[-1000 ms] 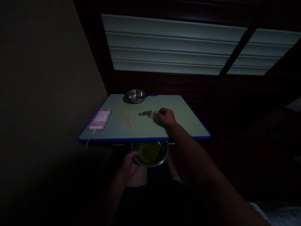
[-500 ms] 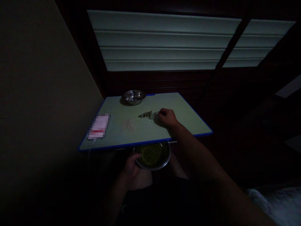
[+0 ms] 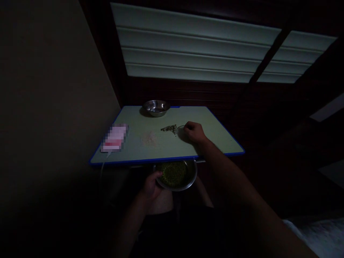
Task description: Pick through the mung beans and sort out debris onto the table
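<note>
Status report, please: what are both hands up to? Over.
Left hand gripping bowl of green grains. Right hand beside dark bits, grip unclear. Table edge hiding bowl's far side.

phone screen (image 3: 115, 137) blurred; held bowl (image 3: 191, 173) partly hidden.

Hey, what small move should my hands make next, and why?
I'd probably nudge your right hand left toward the dark bits: it's just right of them, and your left hand grips the metal bowl of green grains by the table's near edge.
</note>
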Demonstrator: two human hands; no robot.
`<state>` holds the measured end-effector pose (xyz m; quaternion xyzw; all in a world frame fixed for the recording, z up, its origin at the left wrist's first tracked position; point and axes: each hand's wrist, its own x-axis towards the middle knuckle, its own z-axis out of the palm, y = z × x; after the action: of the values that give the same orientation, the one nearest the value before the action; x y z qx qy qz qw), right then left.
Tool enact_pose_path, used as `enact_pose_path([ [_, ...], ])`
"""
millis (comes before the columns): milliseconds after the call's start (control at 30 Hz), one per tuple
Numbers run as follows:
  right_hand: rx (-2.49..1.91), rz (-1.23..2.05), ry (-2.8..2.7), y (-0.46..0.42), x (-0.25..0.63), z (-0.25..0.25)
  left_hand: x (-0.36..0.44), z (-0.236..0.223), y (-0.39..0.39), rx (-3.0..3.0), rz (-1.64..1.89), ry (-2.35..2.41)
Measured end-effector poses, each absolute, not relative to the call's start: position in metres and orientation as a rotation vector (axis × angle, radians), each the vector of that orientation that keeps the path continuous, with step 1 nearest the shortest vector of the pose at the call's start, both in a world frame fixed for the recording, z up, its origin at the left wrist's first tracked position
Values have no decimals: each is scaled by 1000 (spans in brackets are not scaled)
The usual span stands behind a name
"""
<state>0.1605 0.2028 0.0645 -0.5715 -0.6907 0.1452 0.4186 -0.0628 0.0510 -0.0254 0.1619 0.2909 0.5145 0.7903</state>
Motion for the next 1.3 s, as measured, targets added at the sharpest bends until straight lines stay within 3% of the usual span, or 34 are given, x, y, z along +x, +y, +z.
enact_pose_path([
  [1300,-1255,375,-1875,204,159,61,-47,-25,49,264,1124,701],
])
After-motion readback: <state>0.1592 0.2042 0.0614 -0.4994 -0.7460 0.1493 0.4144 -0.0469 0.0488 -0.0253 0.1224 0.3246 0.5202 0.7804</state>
